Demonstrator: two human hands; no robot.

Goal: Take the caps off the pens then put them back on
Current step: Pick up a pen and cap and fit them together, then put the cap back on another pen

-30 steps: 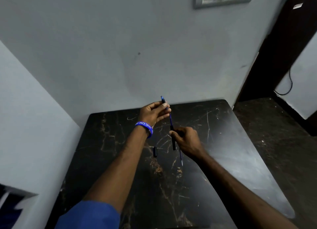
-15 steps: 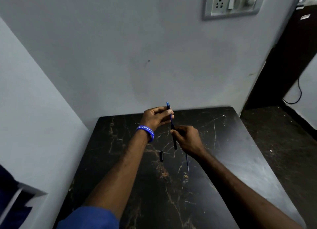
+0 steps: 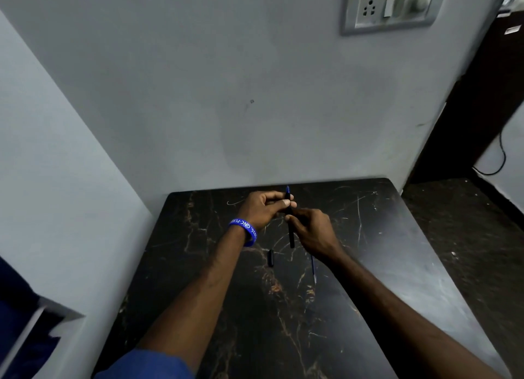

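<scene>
A slim dark pen [image 3: 290, 231] is held nearly upright above the far middle of the table [image 3: 397, 265]. Its blue upper end is seen above the fingers, and its dark lower end hangs free below them. The upper part is pinched by the left hand [image 3: 265, 210], thumb and fingertips closed on it; the barrel just below is gripped by the right hand [image 3: 312, 234], fingers curled round it. The two hands are touching or nearly touching at the pen. Whether a cap is seated on the held pen cannot be told.

A short dark cap [image 3: 271, 257] is seen lying on the table, near and left of the held pen, under the left wrist. A second thin blue pen [image 3: 313, 268] lies on the table just near the right wrist, partly hidden by it, its tip pointing nearward.

A blue band [image 3: 244, 231] with white lettering is worn on the left wrist, and a blue sleeve [image 3: 147, 364] is seen at the near edge.

The table is flat, dark and polished, veined like marble, with pale scratches; its far right corner is rounded. Its far edge is set against a plain pale wall [image 3: 226, 95], and another wall closes the left side. Open tabletop is left to the right and near. A switch plate [image 3: 388, 7] is mounted high on the far wall.
</scene>
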